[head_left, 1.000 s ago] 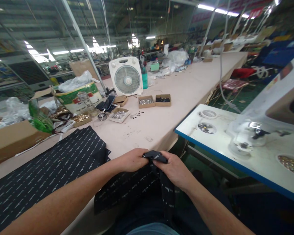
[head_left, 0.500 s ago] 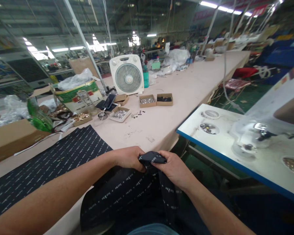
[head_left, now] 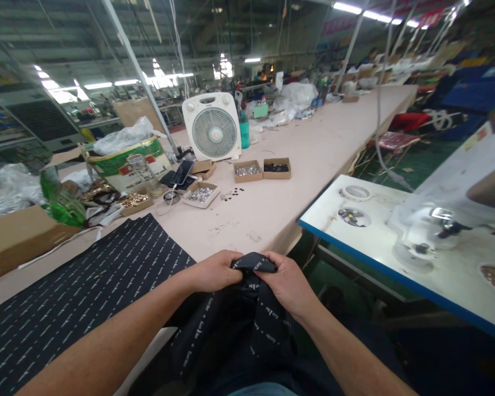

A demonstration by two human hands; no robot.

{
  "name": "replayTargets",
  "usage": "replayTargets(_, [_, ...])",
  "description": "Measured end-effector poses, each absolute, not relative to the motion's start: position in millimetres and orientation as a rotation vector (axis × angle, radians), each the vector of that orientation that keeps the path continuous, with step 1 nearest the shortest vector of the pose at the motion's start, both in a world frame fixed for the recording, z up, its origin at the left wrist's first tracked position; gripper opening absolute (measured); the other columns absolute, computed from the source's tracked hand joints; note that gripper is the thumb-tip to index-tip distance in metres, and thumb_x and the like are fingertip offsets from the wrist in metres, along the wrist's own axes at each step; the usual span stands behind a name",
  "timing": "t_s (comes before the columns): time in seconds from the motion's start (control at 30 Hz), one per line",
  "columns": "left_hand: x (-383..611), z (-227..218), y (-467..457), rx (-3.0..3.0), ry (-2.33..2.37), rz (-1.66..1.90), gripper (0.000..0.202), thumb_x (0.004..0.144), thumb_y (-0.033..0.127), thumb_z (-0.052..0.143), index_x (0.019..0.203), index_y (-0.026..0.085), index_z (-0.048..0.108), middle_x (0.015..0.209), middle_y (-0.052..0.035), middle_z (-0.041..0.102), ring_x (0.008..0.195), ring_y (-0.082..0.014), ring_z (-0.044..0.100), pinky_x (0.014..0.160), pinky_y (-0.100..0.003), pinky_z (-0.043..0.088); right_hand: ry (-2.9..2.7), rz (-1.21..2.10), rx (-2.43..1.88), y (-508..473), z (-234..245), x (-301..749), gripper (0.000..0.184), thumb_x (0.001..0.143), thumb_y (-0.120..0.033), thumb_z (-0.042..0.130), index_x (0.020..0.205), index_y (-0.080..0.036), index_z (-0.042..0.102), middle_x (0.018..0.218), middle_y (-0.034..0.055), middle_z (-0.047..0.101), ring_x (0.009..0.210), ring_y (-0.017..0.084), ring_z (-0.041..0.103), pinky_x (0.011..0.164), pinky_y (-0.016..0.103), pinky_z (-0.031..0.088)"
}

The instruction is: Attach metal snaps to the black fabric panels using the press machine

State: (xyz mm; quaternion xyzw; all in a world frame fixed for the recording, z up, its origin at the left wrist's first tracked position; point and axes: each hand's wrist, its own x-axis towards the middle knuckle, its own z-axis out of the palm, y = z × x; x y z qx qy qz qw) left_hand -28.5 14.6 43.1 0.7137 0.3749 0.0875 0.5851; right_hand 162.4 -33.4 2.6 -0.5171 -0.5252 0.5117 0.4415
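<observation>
Cloth, dark with white printed lettering (head_left: 253, 264), is bunched between both hands, up in front of the body by the near edge of the worktop (head_left: 268, 214). Left hand (head_left: 218, 273) has its fingers closed on one end of a folded bit, and the right hand (head_left: 289, 281) pinches the other end, thumb on the near side, so a short fold bridges the gap. My guess is the two-ended grip keeps that fold taut and in plain sight while the rest hangs toward the lap. Can't tell what the fingertips do round the back, the cloth hides them. Off to the left, similar printed sheets (head_left: 103, 280) lie flat, probably so they stay smooth and handy. Silvery bits sit in a shallow tray (head_left: 202, 196) and a small cardboard box (head_left: 247, 171), with darker bits in the box next to it (head_left: 277, 169), presumably so nothing rolls off or gets mixed, though some dark pieces (head_left: 236, 192) lie loose just beside the tray. The box fan (head_left: 214, 129) stands upright behind them, facing this way, likely for air.
</observation>
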Motion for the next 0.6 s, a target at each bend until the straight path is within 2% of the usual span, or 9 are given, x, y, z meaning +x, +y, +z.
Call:
replayTargets(0.17, [-27,34,10,1.446,0.896,0.272,0.025,0.075,0.020,0.061,0.097,0.013,0.072,0.083,0.0005,0.067,0.075,-0.0138,0.055,0.074,-0.025,0.042,-1.371,1.300,-1.329,-32,10,173,0.016,0.078,-0.026,0.067,0.092,-0.020,0.074,0.087,0.0021,0.075,0.082,0.021,0.067,0.075,0.031,0.050])
replayTargets(0.33, [-32,22,8,1.248,0.868,0.340,0.026,0.075,0.025,0.072,0.098,0.015,0.075,0.092,-0.0014,0.072,0.083,-0.0140,0.060,0.084,-0.025,0.044,-1.304,1.512,-1.229,-37,19,174,0.025,0.077,-0.023,0.069,0.102,-0.021,0.071,0.097,0.0031,0.075,0.090,0.021,0.068,0.082,0.033,0.051])
replayTargets(0.43, [-34,17,6,1.123,0.894,0.386,0.021,0.074,0.027,0.074,0.091,0.015,0.075,0.086,-0.0014,0.073,0.076,-0.0119,0.060,0.077,-0.023,0.044,-1.346,1.539,-1.219,-37,20,175,0.032,0.076,-0.019,0.068,0.108,-0.022,0.070,0.103,0.0028,0.075,0.096,0.022,0.068,0.088,0.035,0.050])
replayTargets(0.6, [-31,7,3,0.880,0.912,0.433,0.023,0.068,0.029,0.079,0.084,0.013,0.074,0.074,-0.0019,0.071,0.060,-0.0089,0.059,0.063,-0.020,0.044,-1.383,1.535,-1.235,-32,12,176,0.033,0.077,-0.018,0.067,0.109,-0.022,0.069,0.103,0.0027,0.074,0.098,0.023,0.067,0.089,0.036,0.049])
